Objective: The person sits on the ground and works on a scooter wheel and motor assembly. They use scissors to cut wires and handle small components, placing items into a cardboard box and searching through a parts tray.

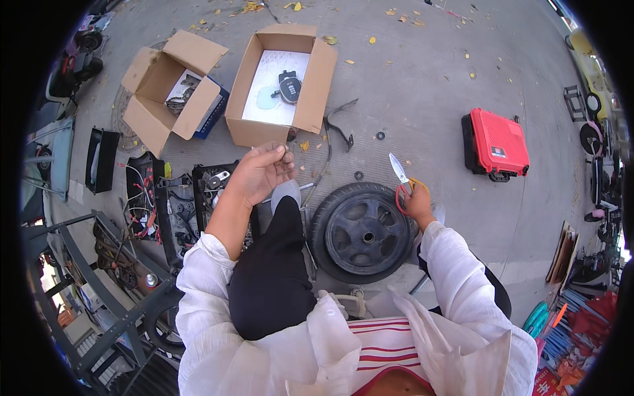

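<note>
My right hand (419, 202) is closed round the handles of a pair of scissors (399, 169), one red and one yellow-orange. The silver blades point up and away to the left. Just below lies a wheel (337, 245) with a black tyre and a dark spoked hub, flat on the ground near my feet. My left hand (259, 177) is raised over my left shoe, palm turned up and fingers curled. Its thumb and index finger pinch together at the tip; whatever is between them is too small to make out.
Beyond my left hand stand two open cardboard boxes (239, 135) with parts inside. A red case (500, 142) lies at the right. Toolboxes with wires and parts (158, 198) and a metal frame (99, 284) crowd the left. A bent black bracket (340, 134) and small rings lie ahead.
</note>
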{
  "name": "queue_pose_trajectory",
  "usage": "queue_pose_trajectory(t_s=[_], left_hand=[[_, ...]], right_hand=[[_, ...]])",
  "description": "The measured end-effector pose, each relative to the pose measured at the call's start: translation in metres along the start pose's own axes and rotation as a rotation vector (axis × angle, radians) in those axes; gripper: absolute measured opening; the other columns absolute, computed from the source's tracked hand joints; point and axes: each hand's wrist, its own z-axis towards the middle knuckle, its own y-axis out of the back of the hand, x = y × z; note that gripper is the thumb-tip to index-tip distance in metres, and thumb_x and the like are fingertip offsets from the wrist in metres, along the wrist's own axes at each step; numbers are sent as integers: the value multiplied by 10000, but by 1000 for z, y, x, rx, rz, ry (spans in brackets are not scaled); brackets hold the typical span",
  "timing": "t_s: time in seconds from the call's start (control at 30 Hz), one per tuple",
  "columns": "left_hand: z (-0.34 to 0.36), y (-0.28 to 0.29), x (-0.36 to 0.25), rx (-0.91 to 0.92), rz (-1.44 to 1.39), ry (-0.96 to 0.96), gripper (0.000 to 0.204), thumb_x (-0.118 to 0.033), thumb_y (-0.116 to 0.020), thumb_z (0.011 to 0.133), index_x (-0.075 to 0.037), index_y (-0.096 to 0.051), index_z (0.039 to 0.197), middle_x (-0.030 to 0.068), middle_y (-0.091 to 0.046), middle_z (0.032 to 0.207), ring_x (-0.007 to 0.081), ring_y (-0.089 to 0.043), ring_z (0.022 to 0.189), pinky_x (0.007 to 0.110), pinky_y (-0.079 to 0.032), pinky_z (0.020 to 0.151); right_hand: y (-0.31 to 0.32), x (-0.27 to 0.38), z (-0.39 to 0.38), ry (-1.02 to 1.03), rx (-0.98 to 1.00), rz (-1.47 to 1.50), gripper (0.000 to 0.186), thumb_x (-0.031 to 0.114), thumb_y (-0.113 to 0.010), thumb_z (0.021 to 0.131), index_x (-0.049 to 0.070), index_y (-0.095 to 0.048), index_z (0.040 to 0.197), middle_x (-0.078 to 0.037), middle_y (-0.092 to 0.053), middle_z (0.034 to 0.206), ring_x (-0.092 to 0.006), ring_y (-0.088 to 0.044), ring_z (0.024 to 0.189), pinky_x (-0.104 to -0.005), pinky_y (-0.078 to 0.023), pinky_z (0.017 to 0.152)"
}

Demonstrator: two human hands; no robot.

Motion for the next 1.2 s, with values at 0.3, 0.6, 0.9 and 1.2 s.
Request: queue_pose_trajectory(t_s=[0.3, 0.6, 0.9, 1.2], left_hand=[[33, 22, 10, 12, -4, 178, 106, -147, -614, 901, -48, -595, 934, 36, -604, 813, 135, -597, 756, 251, -495, 682], [21, 35, 16, -38, -21, 159, 133, -123, -639, 886, -25, -610, 971, 39, -630, 808, 121, -603, 736, 234, -489, 672], [10, 30, 18, -60, -53, 85, 181, -110, -673, 863, -66, -555, 993, 24, -607, 829, 114, -584, 757, 234, -468, 663], [10, 33, 20, -14, 39, 105, 202, -123, -689, 850, -24, -592, 997, 44, -636, 870, 109, -603, 783, 229, -478, 663]], right_hand=[[98, 235, 55, 799, 157, 600, 353, 61, -664, 793, 79, -610, 1141, -121, -632, 970, -302, -615, 887, -373, -502, 772], [81, 277, 56, 999, 329, 686, 316, 26, -674, 771, 100, -642, 1076, -81, -623, 950, -277, -608, 903, -356, -492, 767], [74, 279, 44, 1063, 214, 648, 224, 25, -681, 757, 83, -627, 966, -70, -620, 915, -284, -619, 870, -360, -501, 728], [78, 273, 48, 1163, 178, 525, 176, 39, -679, 749, 73, -618, 911, -83, -615, 881, -300, -614, 826, -373, -503, 687]])
